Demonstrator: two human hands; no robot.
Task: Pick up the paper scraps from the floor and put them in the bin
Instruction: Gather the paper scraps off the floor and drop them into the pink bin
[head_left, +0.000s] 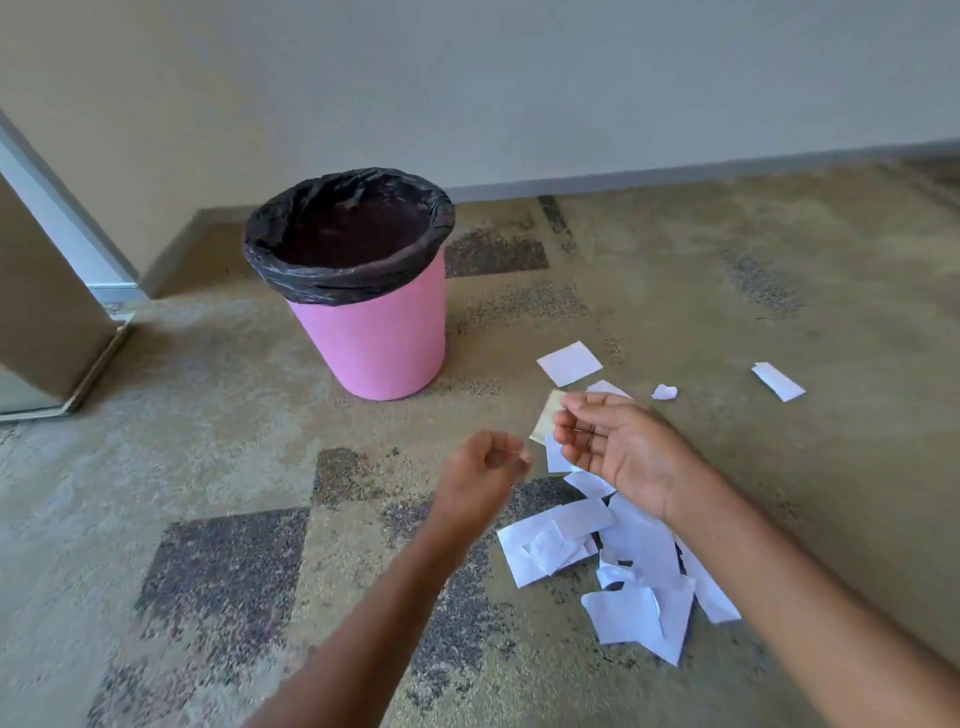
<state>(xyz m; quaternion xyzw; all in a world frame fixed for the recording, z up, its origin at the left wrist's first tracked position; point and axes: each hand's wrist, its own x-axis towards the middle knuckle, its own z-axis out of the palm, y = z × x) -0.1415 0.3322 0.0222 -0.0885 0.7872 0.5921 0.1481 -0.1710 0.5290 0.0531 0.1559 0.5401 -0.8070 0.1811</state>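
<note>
A pink bin (379, 338) lined with a black bag stands on the carpet near the wall corner. A heap of white paper scraps (623, 571) lies on the floor to its right and nearer to me. Three more white scraps lie apart: a square one (569, 362), a small crumpled one (664, 392) and a strip (777, 381). A beige scrap (545, 421) lies under my right hand's fingertips. My right hand (618, 447) hovers palm up above the heap, fingers apart, holding nothing. My left hand (485, 467) is blurred, its fingers curled loosely, with no paper visible in it.
The floor is patterned beige and dark carpet (234, 561). A wall with a grey skirting runs behind the bin. A door or cabinet panel (47, 312) stands at the far left.
</note>
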